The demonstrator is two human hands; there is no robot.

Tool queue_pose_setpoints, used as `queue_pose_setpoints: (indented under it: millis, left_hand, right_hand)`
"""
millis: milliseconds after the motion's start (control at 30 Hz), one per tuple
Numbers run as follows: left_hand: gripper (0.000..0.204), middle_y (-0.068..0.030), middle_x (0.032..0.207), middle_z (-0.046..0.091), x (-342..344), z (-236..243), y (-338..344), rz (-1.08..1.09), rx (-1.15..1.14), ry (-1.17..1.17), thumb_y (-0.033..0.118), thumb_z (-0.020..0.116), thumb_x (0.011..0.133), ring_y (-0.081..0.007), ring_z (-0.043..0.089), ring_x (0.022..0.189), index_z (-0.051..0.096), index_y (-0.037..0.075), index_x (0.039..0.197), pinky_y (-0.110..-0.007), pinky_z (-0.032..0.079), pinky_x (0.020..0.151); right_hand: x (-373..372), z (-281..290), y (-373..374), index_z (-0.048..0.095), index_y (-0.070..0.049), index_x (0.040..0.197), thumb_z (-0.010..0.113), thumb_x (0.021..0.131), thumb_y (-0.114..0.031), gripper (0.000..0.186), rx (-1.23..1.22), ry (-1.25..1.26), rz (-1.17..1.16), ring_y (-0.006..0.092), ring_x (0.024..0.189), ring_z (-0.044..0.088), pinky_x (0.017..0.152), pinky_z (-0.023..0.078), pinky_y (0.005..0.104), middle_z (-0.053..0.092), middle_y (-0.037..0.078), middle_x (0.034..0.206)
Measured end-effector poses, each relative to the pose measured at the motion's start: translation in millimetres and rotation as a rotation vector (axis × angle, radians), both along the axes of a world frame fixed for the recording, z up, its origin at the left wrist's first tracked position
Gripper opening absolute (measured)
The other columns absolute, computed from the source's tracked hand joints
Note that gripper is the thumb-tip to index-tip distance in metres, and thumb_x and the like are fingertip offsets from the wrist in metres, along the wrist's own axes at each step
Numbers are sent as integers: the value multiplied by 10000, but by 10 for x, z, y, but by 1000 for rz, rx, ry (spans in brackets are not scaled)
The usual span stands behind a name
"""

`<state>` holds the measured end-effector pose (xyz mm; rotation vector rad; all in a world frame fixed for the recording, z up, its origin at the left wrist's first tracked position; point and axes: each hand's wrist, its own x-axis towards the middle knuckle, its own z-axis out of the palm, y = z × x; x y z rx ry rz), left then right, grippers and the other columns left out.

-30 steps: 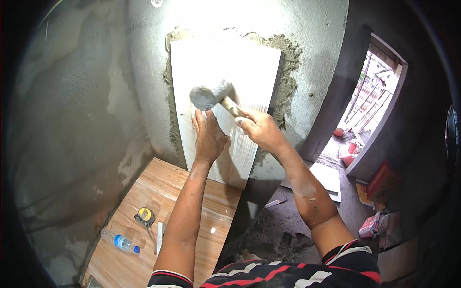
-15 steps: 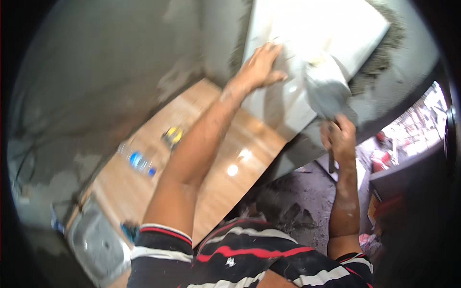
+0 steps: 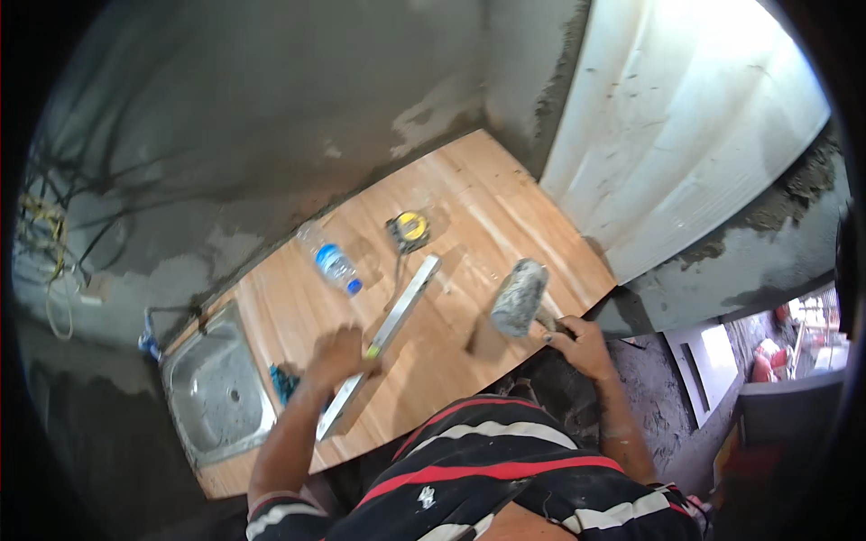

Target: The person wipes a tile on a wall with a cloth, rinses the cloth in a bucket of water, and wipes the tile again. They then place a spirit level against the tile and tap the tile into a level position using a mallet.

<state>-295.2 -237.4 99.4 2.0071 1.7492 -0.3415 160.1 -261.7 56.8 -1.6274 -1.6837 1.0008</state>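
Observation:
My left hand (image 3: 338, 359) is closed around the lower half of a silver spirit level (image 3: 406, 302), which lies slantwise over the wood-patterned countertop (image 3: 487, 198). A greenish-yellow vial shows beside my fingers. My right hand (image 3: 582, 347) grips the short handle of a mallet (image 3: 520, 298). Its thick grey head, smeared with pale dirt, hovers over the countertop's near edge. Both hands are apart from the large white tile (image 3: 677, 135) on the right-hand wall, which has rough mortar along its sides.
A yellow-and-black tape measure (image 3: 410, 227) and a clear bottle with a blue label (image 3: 332, 261) lie on the countertop. At its left end is a metal sink (image 3: 268, 417), with a teal cloth-like item (image 3: 284, 383) alongside. Loose wires (image 3: 50, 230) hang from the left wall.
My left hand has left the tile and taken hold of the level. The mallet in my right hand has moved from the tile down and left over the countertop. The view has shifted left.

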Motion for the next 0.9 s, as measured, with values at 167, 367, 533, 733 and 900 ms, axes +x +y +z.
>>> queue_pose_setpoints:
  millis: [167,367,533,733,900]
  left_hand:
    - [437,-233,1011,741,39,-319,-447,218,49,-31,330,794,739,-422,700,1001,722,24,1042,-490,534,914]
    - [426,-182,886,758,72,585,-117,189,-58,-268,264,827,726,-359,738,848,732,0,1046,-443,570,787]
    - [402,-84,912,738,558,906,512,250,76,-744,233,803,780,-206,694,857,709,-31,1068,-358,559,787]
    - [394,-102,991,731,2153,1002,1600,20,389,-1132,209,802,849,-168,668,900,683,-59,1112,-329,533,800]
    - [339,-117,1048,736,3243,728,2025,-85,410,-1515,129,789,895,-152,660,930,672,-67,1147,-302,528,855]
  right_hand:
    - [7,29,85,727,29,1021,797,880,-297,362,32,15,-8,205,681,651,663,529,360,688,211,788]
    - [456,-62,-79,729,20,1002,848,857,-338,404,109,10,-36,153,717,650,681,531,340,695,168,785]
    - [606,-41,-332,727,21,1018,851,849,-382,454,139,140,-125,193,706,675,681,536,346,697,173,808]
    - [864,34,-834,736,14,1049,848,858,-352,429,66,144,-313,180,771,705,726,547,337,732,161,859]
    - [1036,-339,-1347,738,18,1010,853,850,-267,348,119,113,-361,101,717,610,656,503,307,703,94,793]
